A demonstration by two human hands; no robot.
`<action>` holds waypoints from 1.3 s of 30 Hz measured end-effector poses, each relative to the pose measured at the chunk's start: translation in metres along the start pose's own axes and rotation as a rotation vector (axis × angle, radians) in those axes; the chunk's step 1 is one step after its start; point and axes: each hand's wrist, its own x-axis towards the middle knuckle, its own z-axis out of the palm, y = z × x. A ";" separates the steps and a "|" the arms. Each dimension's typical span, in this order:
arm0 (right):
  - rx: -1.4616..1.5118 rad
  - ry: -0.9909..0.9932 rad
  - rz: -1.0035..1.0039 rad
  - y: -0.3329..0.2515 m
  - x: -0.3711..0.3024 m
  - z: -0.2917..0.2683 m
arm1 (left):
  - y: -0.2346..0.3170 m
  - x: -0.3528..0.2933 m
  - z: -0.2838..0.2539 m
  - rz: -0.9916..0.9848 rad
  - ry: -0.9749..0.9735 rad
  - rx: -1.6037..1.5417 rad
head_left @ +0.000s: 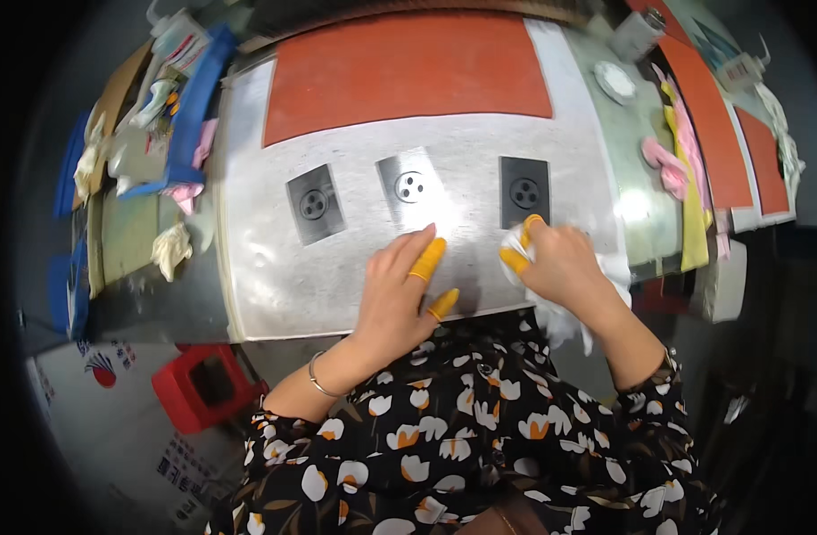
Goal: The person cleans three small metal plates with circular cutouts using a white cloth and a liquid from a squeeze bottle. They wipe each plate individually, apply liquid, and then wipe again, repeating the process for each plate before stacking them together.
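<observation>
Right of the frame's centre, a crumpled white cloth (565, 325) is pinched by the yellow-capped fingers of the right hand (562, 266) at the lower edge of a dark grey, three-holed rectangular plate (524, 191). At centre, the left hand (392, 290) is held with fingers spread, below a shiny grey rectangular plate (411, 185) on the pale surface (266, 285).

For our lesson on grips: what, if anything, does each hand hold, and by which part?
The right hand holds a white cloth by its bunched upper-left part. The left hand holds nothing visible.
</observation>
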 end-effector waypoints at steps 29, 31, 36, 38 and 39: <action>-0.141 -0.234 -0.248 -0.126 0.063 0.001 | -0.075 -0.067 -0.068 -0.136 0.244 0.114; -0.126 -0.136 -0.329 -0.146 0.088 -0.001 | -0.080 -0.074 -0.076 -0.157 0.208 0.157; -0.039 -0.046 -0.316 -0.197 0.171 0.022 | -0.087 -0.078 -0.076 -0.094 0.123 0.256; -0.050 -0.015 -0.289 -0.206 0.187 0.035 | -0.085 -0.079 -0.074 -0.113 0.105 0.282; -0.073 -0.064 -0.253 -0.209 0.187 0.037 | -0.085 -0.080 -0.073 -0.118 0.109 0.281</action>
